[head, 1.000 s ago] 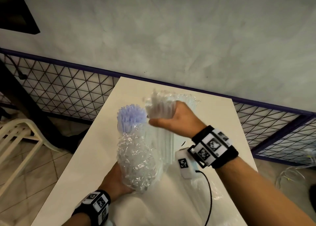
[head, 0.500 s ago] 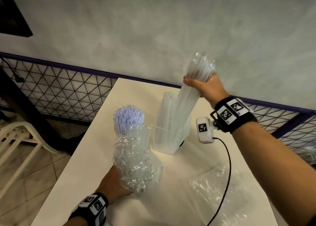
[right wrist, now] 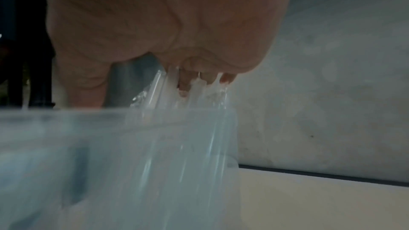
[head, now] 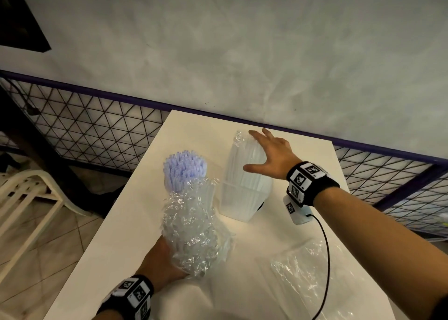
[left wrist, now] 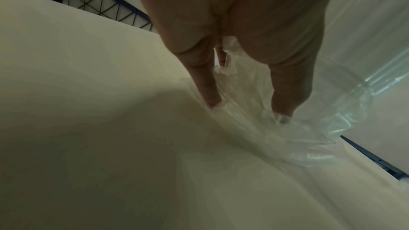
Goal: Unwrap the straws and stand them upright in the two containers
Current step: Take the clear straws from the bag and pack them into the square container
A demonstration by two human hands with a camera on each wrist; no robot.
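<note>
On the pale tabletop (head: 135, 222) a clear container (head: 242, 203) stands upright, filled with clear straws (head: 244, 167) that rise above its rim. The right hand (head: 269, 154) lies against the upper part of those straws with its fingers spread and straight, thumb out to the near side, gripping nothing. Just beside the container, on its left, the left hand (head: 160, 264) grips the lower end of a bundle of pale purple straws (head: 184, 169) with crumpled clear wrap (head: 191, 227) bunched around its lower part; the left wrist view shows the fingers (left wrist: 208, 86) pressed into the plastic. A flat empty wrapper (head: 312, 278) lies on the tabletop near the right forearm, with a black cable (head: 326, 254) running across it
</note>
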